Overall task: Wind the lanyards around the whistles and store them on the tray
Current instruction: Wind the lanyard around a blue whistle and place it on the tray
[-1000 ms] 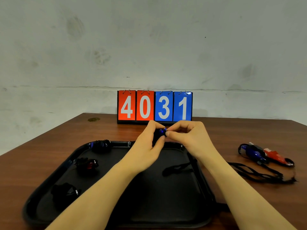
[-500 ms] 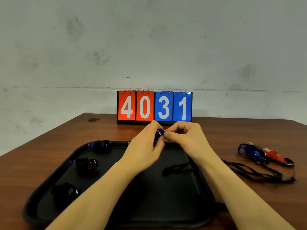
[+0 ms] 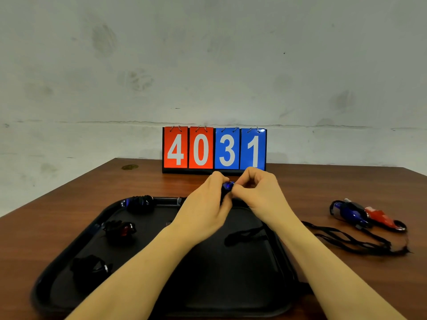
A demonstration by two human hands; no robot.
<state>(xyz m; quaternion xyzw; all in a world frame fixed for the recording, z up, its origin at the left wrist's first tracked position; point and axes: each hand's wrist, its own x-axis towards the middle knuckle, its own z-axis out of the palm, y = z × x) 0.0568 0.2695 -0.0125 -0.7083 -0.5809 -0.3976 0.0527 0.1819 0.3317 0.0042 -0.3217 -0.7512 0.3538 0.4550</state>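
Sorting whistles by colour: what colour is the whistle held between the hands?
Blue; the whistle shows between both hands' fingertips in the head view.

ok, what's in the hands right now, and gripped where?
Both hands, left hand and right hand, pinch one blue whistle at their fingertips above the tray; exact part hidden.

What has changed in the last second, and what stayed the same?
Very little. Both hands keep pinching the blue whistle above the tray's far rim; the left hand and right hand only shifted slightly while winding. The three wound whistles on the tray, the loose lanyard, and the two whistles on the table stayed.
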